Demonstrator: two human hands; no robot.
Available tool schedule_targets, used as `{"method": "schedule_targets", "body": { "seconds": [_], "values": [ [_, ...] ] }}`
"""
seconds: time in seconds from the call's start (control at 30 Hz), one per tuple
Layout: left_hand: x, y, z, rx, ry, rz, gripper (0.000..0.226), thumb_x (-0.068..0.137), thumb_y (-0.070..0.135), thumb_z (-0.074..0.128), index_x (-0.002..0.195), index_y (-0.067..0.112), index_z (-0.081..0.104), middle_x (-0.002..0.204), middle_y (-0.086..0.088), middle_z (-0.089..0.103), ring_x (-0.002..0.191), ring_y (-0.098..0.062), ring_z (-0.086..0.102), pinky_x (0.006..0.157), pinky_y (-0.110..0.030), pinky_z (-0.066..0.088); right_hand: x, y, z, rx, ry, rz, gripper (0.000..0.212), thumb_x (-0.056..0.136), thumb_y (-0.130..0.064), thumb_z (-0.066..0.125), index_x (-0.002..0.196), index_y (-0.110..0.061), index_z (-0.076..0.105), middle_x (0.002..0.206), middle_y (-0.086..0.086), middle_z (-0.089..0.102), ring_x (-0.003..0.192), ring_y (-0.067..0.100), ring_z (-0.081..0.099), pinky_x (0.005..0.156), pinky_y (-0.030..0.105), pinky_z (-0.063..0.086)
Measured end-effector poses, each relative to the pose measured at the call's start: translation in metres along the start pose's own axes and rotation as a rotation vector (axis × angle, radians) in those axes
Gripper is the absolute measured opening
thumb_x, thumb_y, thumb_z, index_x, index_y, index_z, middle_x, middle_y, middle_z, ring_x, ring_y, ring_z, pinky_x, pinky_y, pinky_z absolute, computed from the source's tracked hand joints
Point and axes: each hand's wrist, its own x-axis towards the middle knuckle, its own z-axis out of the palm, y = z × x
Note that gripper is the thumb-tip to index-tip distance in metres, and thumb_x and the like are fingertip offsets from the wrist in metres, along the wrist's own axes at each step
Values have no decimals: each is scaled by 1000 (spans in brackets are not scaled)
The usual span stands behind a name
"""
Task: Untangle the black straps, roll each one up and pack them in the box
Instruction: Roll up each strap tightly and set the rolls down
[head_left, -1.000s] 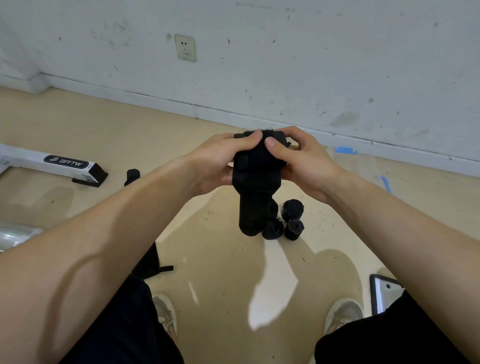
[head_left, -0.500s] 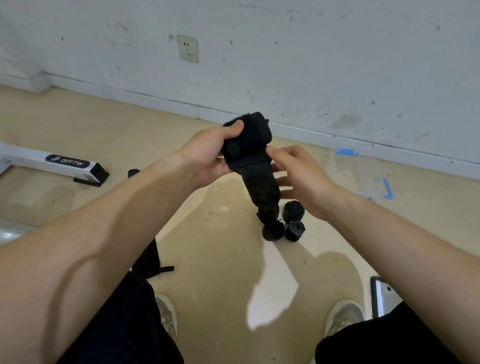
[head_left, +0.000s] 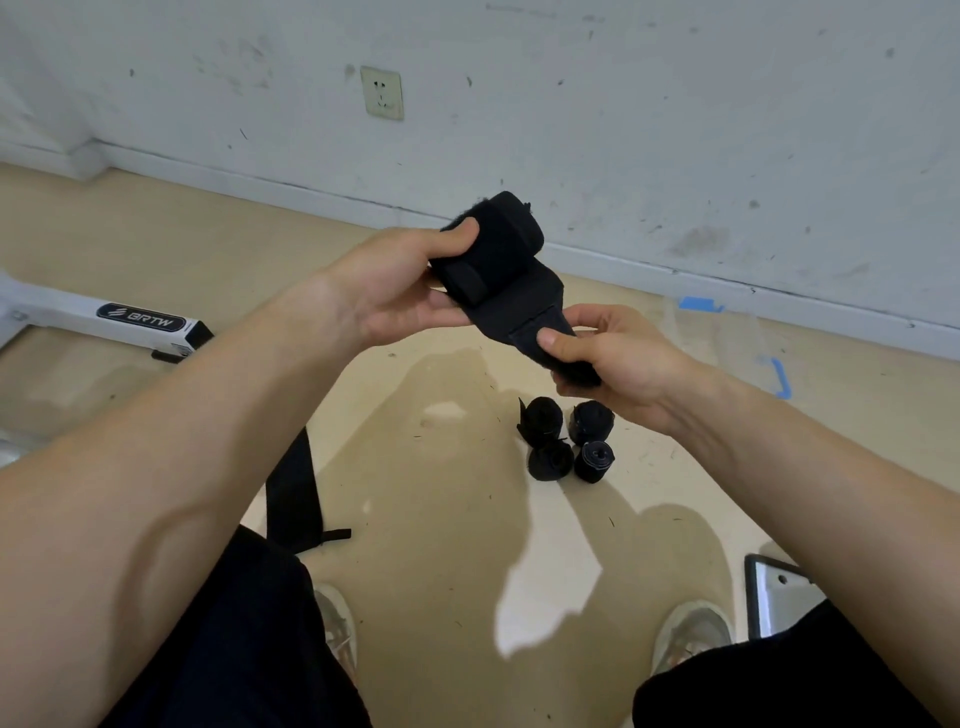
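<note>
Against a scuffed white wall (head_left: 675, 104), above a beige floor (head_left: 441, 545), you hold a partly rolled black fabric strap (head_left: 493, 249) in mid-air. Your left hand (head_left: 395, 286) curls round the roll, and your right hand (head_left: 618, 358) pinches its loose tail. Four rolled black straps (head_left: 566, 439) cluster on the floor below. A flat black strap (head_left: 293, 493) lies beside your left leg.

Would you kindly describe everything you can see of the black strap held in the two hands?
The black strap looks like wide, flat, matte fabric. Most of it is wound into a fat roll, held in mid-air and tilted. The left hand grips the roll, thumb pressed against it. A short unrolled tail slopes down to the right hand, which pinches its fuzzy end under the thumb. Nothing else touches it.
</note>
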Motion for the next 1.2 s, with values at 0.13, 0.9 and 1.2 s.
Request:
{"method": "schedule_targets", "body": {
  "seconds": [0.13, 0.9, 1.2],
  "values": [
    [0, 2, -6, 264, -56, 80, 24, 99, 21, 67, 122, 16, 66, 105, -8, 73, 95, -29, 77, 82, -41, 63, 0, -8, -12, -56, 28, -13, 8, 93, -6, 68, 96, -13, 66, 76, 1, 66, 57, 12, 56, 55, 24, 50],
    [0, -36, 26, 548, 173, 157, 58, 85, 22, 79, 130, 35, 45, 114, 12, 60, 98, -20, 70, 66, -44, 66, 7, 5, -3, 121, 210, -67, 19, 90, 5, 51, 78, -9, 53, 83, 12, 59, 65, 22, 66, 63, 36, 61],
    [8, -35, 22, 731, 202, 208, 53, 87, 14, 72, 126, 34, 42, 116, 2, 60, 96, -25, 69, 60, -40, 65, 8, 2, 7, 106, 251, -133, 14, 87, 6, 56, 83, -7, 55, 79, 14, 63, 62, 25, 69, 64, 38, 62]
  ]
}}
